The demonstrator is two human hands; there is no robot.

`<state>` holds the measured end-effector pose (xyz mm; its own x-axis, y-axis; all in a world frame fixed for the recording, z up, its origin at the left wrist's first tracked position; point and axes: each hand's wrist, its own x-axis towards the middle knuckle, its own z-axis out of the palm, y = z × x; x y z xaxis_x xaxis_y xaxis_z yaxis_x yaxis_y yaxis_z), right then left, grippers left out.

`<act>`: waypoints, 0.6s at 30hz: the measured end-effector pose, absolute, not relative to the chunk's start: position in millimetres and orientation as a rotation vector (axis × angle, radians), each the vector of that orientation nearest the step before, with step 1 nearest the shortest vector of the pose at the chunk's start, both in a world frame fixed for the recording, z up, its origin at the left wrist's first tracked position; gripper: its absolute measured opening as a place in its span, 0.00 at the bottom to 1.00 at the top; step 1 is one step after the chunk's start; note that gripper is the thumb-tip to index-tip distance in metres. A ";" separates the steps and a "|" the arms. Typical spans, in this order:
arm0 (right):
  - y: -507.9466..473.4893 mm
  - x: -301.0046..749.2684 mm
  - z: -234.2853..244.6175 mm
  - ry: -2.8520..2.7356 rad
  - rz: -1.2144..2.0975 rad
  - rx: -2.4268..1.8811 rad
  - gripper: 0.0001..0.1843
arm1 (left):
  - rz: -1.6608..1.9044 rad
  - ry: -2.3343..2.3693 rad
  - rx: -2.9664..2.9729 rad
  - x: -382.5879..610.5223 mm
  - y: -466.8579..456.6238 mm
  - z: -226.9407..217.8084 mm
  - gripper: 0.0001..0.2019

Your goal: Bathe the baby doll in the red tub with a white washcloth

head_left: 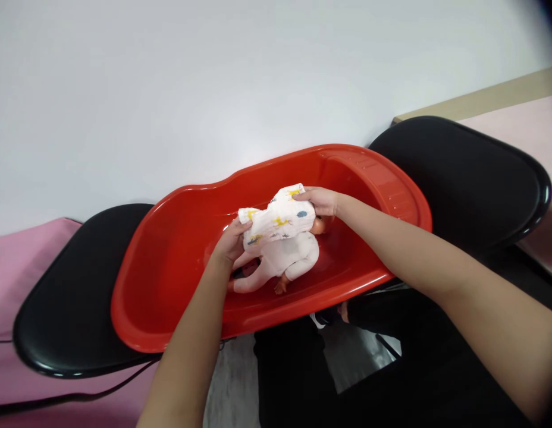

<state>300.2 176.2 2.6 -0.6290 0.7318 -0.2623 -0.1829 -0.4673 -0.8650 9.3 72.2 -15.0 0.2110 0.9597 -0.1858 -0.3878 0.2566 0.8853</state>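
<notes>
A baby doll [280,257] with a pale cloth body lies in a red baby bathtub [169,255]. Its head is mostly hidden toward the right, and one small hand shows below. Over the doll's upper side spreads a white cloth [278,223] printed with yellow and blue-grey figures. At the cloth's left corner, my left hand [234,241] pinches the edge between thumb and fingers. My right hand [318,199] grips its upper right corner, near the doll's head.
The tub rests across two black stools, one on the left [75,297] and one on the right [458,172]. A white wall [191,89] stands behind. Pink-covered surfaces lie at both sides. My dark-clothed legs [294,368] are below the tub.
</notes>
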 end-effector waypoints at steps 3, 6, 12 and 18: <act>173.6 300.8 5.6 -1.166 2.159 -0.717 0.19 | 1.098 0.827 0.868 8.2 72.8 -20.2 0.24; 173.6 301.1 4.9 -1.226 2.160 -0.653 0.22 | 1.038 0.747 0.900 7.6 71.4 -25.2 0.28; 176.3 300.0 1.5 -1.244 2.144 -0.741 0.16 | 0.985 0.730 0.872 8.7 68.9 -26.6 0.32; 173.0 302.5 8.4 -1.350 2.143 -0.930 0.17 | 1.053 1.085 0.662 8.7 76.1 -25.8 0.27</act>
